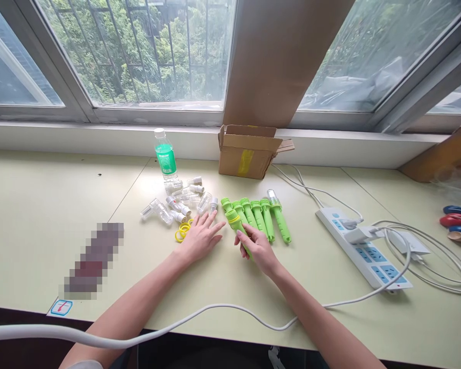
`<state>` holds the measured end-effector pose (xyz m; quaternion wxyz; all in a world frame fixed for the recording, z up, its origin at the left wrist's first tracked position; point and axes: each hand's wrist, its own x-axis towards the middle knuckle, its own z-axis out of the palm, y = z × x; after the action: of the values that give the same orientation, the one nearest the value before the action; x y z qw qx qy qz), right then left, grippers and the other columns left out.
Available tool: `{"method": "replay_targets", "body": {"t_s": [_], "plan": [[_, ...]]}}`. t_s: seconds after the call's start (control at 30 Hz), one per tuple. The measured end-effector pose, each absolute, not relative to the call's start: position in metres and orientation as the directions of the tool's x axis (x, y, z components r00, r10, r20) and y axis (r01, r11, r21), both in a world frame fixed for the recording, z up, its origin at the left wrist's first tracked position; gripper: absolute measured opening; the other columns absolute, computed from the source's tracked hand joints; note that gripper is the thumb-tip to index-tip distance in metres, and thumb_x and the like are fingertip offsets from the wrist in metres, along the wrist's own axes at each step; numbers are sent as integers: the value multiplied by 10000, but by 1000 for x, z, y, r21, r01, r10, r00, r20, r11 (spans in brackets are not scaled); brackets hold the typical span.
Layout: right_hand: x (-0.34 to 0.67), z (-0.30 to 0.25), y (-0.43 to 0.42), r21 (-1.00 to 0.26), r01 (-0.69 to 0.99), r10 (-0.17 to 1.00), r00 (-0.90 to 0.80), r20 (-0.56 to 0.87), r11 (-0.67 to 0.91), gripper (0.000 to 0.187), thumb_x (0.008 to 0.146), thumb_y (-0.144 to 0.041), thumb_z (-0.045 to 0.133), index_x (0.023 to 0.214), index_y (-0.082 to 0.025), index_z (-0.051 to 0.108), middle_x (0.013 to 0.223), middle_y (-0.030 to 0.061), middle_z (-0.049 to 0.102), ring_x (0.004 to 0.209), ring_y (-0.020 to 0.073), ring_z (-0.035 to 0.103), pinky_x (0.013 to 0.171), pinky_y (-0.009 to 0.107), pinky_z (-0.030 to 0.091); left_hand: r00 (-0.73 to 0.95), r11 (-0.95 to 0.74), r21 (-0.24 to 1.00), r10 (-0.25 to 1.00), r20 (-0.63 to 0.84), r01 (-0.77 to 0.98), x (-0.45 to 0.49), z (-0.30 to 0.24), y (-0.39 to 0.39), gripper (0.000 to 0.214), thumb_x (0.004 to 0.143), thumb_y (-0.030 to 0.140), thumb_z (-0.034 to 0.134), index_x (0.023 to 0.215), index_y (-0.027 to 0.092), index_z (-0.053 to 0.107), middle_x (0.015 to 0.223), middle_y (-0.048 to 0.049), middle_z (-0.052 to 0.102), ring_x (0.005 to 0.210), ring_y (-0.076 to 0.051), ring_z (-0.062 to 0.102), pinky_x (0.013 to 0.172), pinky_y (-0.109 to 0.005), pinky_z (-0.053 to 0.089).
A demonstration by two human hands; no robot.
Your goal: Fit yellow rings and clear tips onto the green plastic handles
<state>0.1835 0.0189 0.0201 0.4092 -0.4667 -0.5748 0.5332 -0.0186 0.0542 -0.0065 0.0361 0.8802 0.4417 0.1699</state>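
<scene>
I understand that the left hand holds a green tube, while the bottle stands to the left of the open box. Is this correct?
Not quite: the head view shows the right hand, not the left hand, holding the green tube. The bottle does stand to the left of the open box.

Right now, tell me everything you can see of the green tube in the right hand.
The green tube looks like plastic, with a wider, ridged head and a yellow ring around it. No clear cap sits on that end. The right hand grips its body, hiding part of it. It slants, head pointing away and leftward, near the left hand. Whether it touches the table is unclear.
</scene>
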Motion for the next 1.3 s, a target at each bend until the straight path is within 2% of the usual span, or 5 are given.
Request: {"method": "replay_targets", "body": {"t_s": [0.17, 0.37, 0.63, 0.93, 1.3], "plan": [[183, 20, 19, -995, 101, 970, -239, -35, -11, 260, 893, -440, 501, 907, -183, 542, 762, 4, 573, 441, 71, 468, 400, 225, 349, 554, -618, 188, 776, 303, 763, -18, -5, 54, 396, 914, 378, 436, 1301, 293, 452, 1432, -105, 389, 1300, -298, 385, 1026, -526, 349], [184, 21, 19, -994, 106, 971, -238, -35, -10, 263, 892, -437, 499, 928, -182, 553, 759, 3, 573, 443, 70, 470, 400, 223, 348, 565, -628, 151, 762, 316, 764, -16, 1, 52, 329, 920, 332, 419, 1233, 272, 504, 1273, -89, 519, 1155, -267, 482, 985, -484, 387], [184, 21, 19, -994, 108, 970, -239, -46, -21, 269, 885, -443, 499, 925, -182, 551, 754, 5, 574, 434, 73, 465, 399, 228, 346, 576, -631, 128, 759, 304, 765, -16, 3, 50, 335, 925, 314, 404, 1251, 310, 484, 1432, -64, 389, 1184, -278, 455, 980, -514, 376], [183, 23, 18, -993, 112, 970, -235, -56, -30, 286, 879, -455, 500, 957, -187, 560, 753, 1, 574, 431, 74, 461, 395, 225, 346, 565, -634, 136, 751, 341, 761, -15, 3, 50, 325, 907, 253, 431, 1222, 281, 506, 1395, -72, 430, 1200, -253, 457, 1049, -506, 330], [182, 23, 19, -992, 119, 972, -226, -65, -38, 315, 863, -482, 503, 947, -181, 547, 753, 11, 580, 428, 82, 459, 391, 229, 342, 543, -665, 112, 685, 487, 739, -17, 4, 53, 421, 856, 56, 369, 1194, 246, 534, 1317, -75, 517, 1087, -233, 539, 946, -438, 440]]}}
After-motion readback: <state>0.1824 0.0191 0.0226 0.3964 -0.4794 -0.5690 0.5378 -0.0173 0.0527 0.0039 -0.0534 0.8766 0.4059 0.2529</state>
